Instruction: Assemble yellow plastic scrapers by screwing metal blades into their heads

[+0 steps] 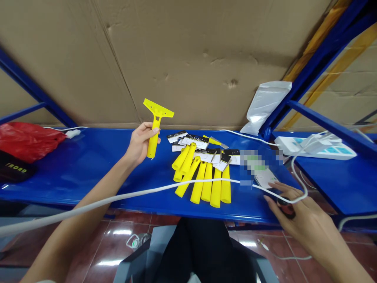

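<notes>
My left hand [142, 142] is wrapped round the handle of a yellow plastic scraper [153, 137], held upright above the table with its wide head at the top. On the right, my right hand [300, 206] curls over a dark object [287, 207] at the table edge, which is mostly covered by the fingers. Its fingertips are beside a phone [266, 177], whose screen is partly blurred out. Between the hands lie several yellow scrapers [207, 182] in a fanned pile, with black-and-white cards [196, 141] at their far ends.
A white cable [129, 195] hangs across the view in front of the pile. A power strip [318, 147] with plugs sits at right, near a white plastic bag [266, 106]. A red bag [32, 137] and a black item [14, 167] lie at left. Cardboard backs the blue table [88, 157].
</notes>
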Available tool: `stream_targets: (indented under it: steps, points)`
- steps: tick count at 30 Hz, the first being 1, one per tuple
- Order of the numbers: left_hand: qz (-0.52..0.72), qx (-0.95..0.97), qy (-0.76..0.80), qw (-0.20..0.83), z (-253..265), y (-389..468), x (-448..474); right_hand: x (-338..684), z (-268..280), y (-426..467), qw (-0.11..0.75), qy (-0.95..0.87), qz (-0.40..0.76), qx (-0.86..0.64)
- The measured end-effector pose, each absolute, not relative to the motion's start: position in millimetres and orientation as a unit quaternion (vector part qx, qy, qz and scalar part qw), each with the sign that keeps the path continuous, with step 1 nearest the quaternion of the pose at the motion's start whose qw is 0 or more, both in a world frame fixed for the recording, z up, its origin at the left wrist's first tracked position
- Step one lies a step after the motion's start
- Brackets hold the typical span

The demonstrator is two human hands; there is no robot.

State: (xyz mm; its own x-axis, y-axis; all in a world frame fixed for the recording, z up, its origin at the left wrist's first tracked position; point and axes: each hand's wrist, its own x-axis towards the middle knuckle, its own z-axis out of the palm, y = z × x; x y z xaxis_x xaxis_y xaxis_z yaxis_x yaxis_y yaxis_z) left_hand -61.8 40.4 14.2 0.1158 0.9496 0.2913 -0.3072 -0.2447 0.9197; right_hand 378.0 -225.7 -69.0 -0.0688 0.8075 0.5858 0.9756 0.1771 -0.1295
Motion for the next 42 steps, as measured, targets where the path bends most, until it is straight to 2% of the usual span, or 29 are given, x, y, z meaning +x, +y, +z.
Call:
stream_targets:
  steps: [12,19,23,35,42]
  points:
    - [0.58,0.49,0.328,0.561,3.2,43.3,-69.9,374.2,-61.4,-217.4,0.271,-0.723,-0.124,-0.624]
    - [0.564,0.483,0.332,0.582,2.9,40.9,-72.2,377.5,-61.1,-200.1,0.223,-0.727,-0.097,-0.642]
    - [0.561,0.481,0.33,0.587,4.1,38.4,-70.6,376.9,-59.2,-197.8,0.227,-0.723,-0.084,-0.647]
    - [0.549,0.444,0.327,0.629,13.9,33.7,-76.9,367.2,-53.4,-184.7,0.227,-0.719,-0.103,-0.649]
    - [0.562,0.433,0.343,0.616,12.0,38.5,-80.4,371.0,-50.7,-198.1,0.218,-0.703,-0.123,-0.665]
